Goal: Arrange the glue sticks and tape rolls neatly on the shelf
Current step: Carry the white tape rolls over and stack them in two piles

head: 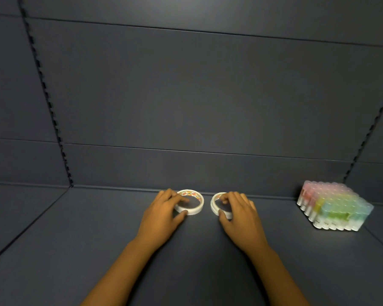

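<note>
left hand [161, 214]: curled over the left tape roll [191, 202], fingers [177, 198] draped across the far-left rim and into the core, thumb pressed against the near outer wall; a loose pinch on the ring, not a clenched fist. right hand [237, 214]: same posture, mirrored, on the right tape roll [218, 205], fingers hooked over the rim into the core, thumb at the near edge; most of this roll hidden under the hand.

both rolls: lying flat on the shelf [75, 250], core axis vertical, open hole facing up; white outer band, coloured print inside the core. set side by side near the back panel [186, 107], close together but not touching.

glue sticks [334, 206]: packed upright in a tight block at the far right of the shelf, caps up, long axes vertical; pink, yellow, green and blue tints, somewhat blurred. well apart from both hands.
</note>
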Available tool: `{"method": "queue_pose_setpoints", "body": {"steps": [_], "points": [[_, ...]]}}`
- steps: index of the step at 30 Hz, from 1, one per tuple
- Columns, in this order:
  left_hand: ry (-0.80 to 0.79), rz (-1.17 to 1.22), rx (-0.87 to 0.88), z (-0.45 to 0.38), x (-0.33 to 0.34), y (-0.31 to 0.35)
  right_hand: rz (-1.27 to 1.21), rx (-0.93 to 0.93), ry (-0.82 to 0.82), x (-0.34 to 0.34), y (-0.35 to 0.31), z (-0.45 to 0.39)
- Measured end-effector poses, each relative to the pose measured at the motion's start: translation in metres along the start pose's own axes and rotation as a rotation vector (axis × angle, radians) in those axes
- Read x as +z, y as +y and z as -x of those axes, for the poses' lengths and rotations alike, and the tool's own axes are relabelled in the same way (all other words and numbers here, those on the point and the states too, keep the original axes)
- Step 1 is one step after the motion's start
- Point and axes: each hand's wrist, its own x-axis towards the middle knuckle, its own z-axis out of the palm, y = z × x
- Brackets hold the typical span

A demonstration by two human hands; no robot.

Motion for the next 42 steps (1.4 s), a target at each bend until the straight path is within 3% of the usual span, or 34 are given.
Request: {"method": "queue_pose_setpoints", "body": {"steps": [4, 9, 17, 27, 33, 42], "points": [[-0.054, -0.165, -0.013, 0.008, -0.044, -0.008, 0.017, -0.100, -0.092, 0.000, -0.035, -0.018], [-0.191, -0.374, -0.190, 0.030, -0.127, -0.037, 0.075, -0.266, -0.245, 0.016, -0.108, -0.038], [-0.033, -0.569, -0.368, 0.114, -0.276, -0.100, 0.038, -0.451, -0.388, 0.068, -0.261, -0.045], [0.035, -0.670, -0.623, 0.229, -0.433, -0.211, -0.052, -0.627, -0.457, 0.151, -0.473, -0.034], [0.036, -0.675, -0.694, 0.255, -0.478, -0.274, -0.082, -0.656, -0.462, 0.200, -0.548, -0.042], [-0.011, -0.639, -0.741, 0.253, -0.490, -0.346, -0.118, -0.713, -0.471, 0.266, -0.606, -0.084]]}}
